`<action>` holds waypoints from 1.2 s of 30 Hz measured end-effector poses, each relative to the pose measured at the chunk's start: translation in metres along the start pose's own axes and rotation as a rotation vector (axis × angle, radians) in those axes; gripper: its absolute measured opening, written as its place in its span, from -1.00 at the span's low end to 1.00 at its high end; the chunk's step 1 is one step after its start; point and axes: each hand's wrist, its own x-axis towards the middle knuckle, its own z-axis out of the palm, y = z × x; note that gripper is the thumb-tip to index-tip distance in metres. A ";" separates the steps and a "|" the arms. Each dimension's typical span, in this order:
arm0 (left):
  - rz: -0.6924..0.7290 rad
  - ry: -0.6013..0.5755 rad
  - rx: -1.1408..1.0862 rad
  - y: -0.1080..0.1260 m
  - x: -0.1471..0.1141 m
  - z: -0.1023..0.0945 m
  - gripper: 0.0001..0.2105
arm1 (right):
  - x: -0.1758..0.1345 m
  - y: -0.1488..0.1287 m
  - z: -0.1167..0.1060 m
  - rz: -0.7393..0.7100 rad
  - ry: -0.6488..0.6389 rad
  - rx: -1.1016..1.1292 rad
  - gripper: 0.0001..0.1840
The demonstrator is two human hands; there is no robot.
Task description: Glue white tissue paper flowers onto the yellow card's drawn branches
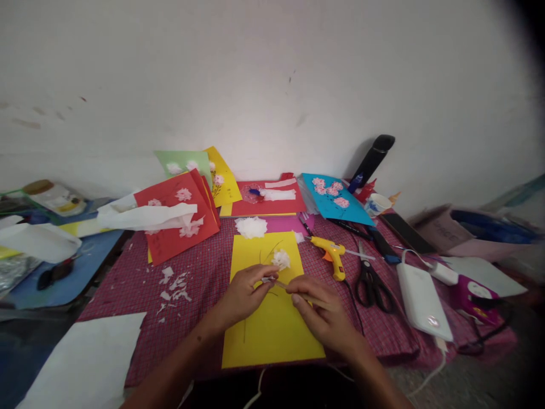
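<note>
Over a yellow sheet (272, 329), both of my hands work close together. My left hand (244, 292) pinches a small whitish scrap (267, 279), probably paper, between thumb and fingertips. My right hand (321, 312) is closed around a thin light-brown stick (313, 298), its end reaching the scrap; what kind of tool it is I cannot tell. Just beyond the fingertips, a white paper flower (281, 259) sits on the yellow sheet near thin drawn branch lines. A pile of white paper pieces (251, 227) lies at the sheet's top edge.
To the right are a yellow glue gun (332, 253), black scissors (371, 284) and a white power bank (423, 304) with cables. Red card (174, 230) with flowers and a blue card (336, 199) stand behind. Torn paper scraps (174, 292) litter the checked cloth at left.
</note>
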 end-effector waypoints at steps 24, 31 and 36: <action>-0.366 0.119 -0.782 0.000 -0.008 0.017 -0.64 | 0.005 -0.007 -0.003 -0.121 -0.072 -0.132 -0.76; -0.482 0.257 -0.931 0.009 -0.005 0.018 -0.61 | 0.002 -0.010 0.001 -0.206 -0.172 -0.218 -0.71; -0.527 0.273 -0.958 0.011 -0.002 0.017 -0.56 | 0.002 -0.012 0.002 -0.227 -0.202 -0.269 -0.68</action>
